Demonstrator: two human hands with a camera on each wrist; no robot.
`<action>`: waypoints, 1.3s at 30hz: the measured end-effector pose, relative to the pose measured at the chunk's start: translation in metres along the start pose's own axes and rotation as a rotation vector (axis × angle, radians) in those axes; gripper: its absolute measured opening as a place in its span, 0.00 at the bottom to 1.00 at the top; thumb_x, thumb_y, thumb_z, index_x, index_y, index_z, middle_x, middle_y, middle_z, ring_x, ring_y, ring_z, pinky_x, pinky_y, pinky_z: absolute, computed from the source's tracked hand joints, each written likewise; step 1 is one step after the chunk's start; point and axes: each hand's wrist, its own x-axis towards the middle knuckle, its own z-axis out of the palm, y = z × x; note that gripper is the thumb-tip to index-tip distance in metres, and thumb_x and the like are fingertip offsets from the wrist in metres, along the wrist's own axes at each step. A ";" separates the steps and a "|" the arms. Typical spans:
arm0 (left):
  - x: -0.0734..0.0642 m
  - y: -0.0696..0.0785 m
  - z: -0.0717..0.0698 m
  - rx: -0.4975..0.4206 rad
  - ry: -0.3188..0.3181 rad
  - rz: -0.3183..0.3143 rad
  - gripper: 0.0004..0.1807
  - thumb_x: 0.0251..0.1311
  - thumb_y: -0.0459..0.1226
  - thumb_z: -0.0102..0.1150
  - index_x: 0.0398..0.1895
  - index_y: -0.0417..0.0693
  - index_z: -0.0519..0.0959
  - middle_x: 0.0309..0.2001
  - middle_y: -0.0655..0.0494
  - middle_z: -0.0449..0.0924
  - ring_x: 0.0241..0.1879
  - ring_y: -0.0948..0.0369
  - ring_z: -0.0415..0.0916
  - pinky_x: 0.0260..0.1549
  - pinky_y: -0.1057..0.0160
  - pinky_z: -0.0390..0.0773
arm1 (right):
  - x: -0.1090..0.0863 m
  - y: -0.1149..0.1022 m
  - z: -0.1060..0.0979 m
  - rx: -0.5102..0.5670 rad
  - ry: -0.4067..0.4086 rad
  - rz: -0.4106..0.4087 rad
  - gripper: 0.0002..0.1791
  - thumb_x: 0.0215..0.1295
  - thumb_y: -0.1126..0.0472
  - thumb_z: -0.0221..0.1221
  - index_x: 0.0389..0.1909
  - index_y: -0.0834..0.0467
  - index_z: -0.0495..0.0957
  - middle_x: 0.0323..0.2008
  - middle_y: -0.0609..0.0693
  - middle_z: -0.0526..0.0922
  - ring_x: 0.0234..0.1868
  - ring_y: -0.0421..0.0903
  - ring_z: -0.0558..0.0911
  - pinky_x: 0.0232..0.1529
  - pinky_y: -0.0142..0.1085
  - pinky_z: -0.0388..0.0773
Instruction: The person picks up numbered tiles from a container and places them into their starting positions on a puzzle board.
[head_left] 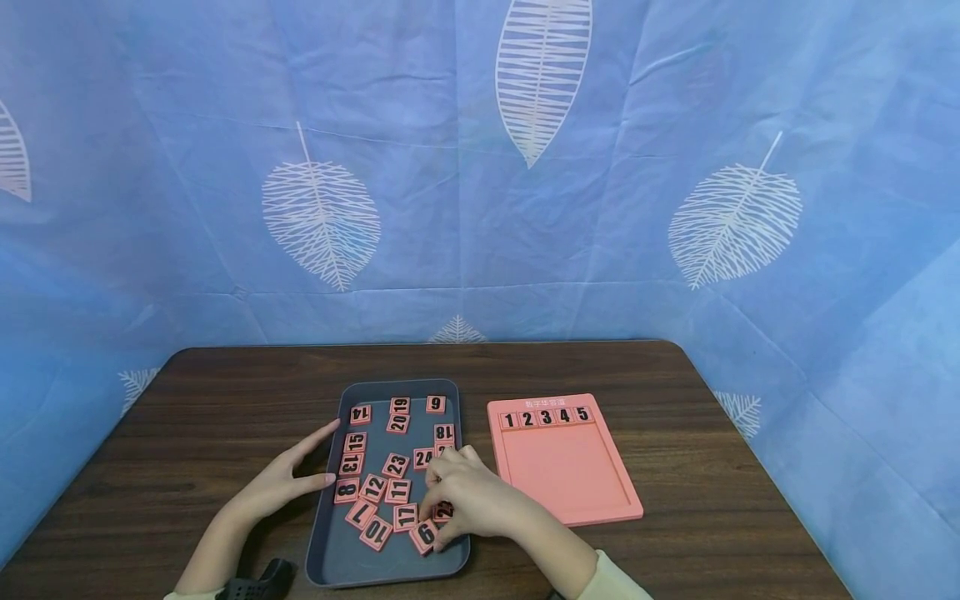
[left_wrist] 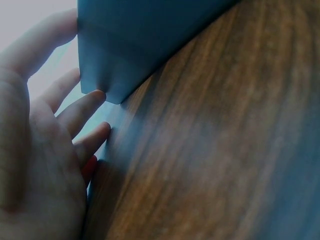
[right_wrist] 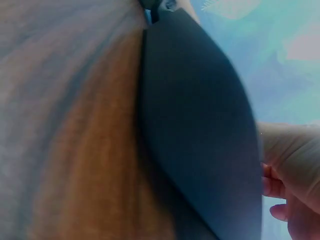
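Note:
In the head view, a grey tray holds several pink number tiles, among them the 10 tile and the 17 tile. My right hand reaches over the tray's right side, thumb and index finger pinching a number tile that reads as a 6 or 9. That hand partly covers a few tiles beneath it. With fingers spread, my left hand touches the tray's left rim. The left wrist view shows those fingers against the tray's outer wall. In the right wrist view the tray wall hides most of the right hand.
A pink board lies right of the tray, tiles 1 to 5 lined along its top row. Both rest on a dark wooden table. Behind it hangs a blue cloth with white leaf prints.

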 end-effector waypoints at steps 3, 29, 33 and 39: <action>0.000 0.001 0.000 -0.013 0.001 -0.010 0.41 0.62 0.39 0.61 0.76 0.52 0.53 0.73 0.37 0.48 0.69 0.34 0.42 0.54 0.26 0.51 | -0.001 0.001 -0.007 0.022 0.024 0.015 0.15 0.39 0.41 0.73 0.32 0.39 0.87 0.30 0.35 0.62 0.36 0.36 0.58 0.38 0.34 0.52; 0.001 0.001 0.000 -0.012 -0.004 -0.015 0.41 0.63 0.40 0.60 0.76 0.51 0.52 0.73 0.37 0.47 0.69 0.34 0.41 0.55 0.25 0.48 | -0.041 0.063 -0.056 0.069 0.309 0.293 0.15 0.40 0.54 0.77 0.33 0.47 0.87 0.35 0.39 0.65 0.38 0.42 0.61 0.42 0.45 0.53; 0.002 0.000 0.000 -0.022 -0.003 -0.029 0.41 0.63 0.41 0.60 0.76 0.53 0.52 0.73 0.39 0.46 0.70 0.35 0.41 0.55 0.25 0.47 | -0.046 0.076 -0.053 0.032 0.311 0.334 0.15 0.41 0.56 0.77 0.33 0.47 0.87 0.34 0.39 0.66 0.38 0.42 0.62 0.43 0.46 0.55; 0.002 -0.001 -0.001 -0.020 -0.003 -0.024 0.41 0.63 0.40 0.60 0.76 0.53 0.51 0.73 0.38 0.46 0.69 0.34 0.42 0.55 0.25 0.49 | -0.050 0.090 -0.045 0.024 0.282 0.405 0.15 0.41 0.54 0.77 0.33 0.47 0.87 0.35 0.40 0.68 0.38 0.43 0.63 0.41 0.45 0.55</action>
